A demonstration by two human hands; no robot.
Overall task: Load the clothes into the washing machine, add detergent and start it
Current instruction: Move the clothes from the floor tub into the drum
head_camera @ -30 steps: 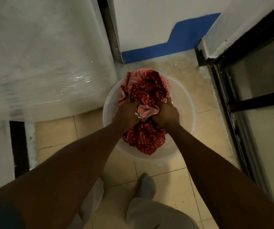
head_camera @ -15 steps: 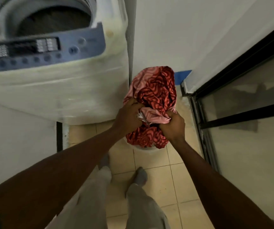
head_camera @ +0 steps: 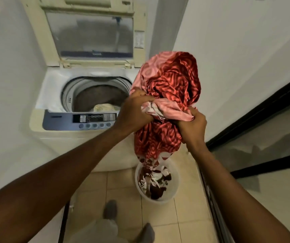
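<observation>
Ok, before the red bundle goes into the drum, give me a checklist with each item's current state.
1. Washing machine lid open: ok, raised upright.
2. Drum has room: ok, only a pale item lies at the bottom.
3. Both hands gripping: ok, left hand and right hand are clenched on the red patterned cloth.
4. Bundle over the drum: not ok, it hangs to the right of the opening, above the basin.
5. Cloth clear of the basin: not ok, its tail trails down into it.
6. Detergent at hand: cannot tell, none in view.
</observation>
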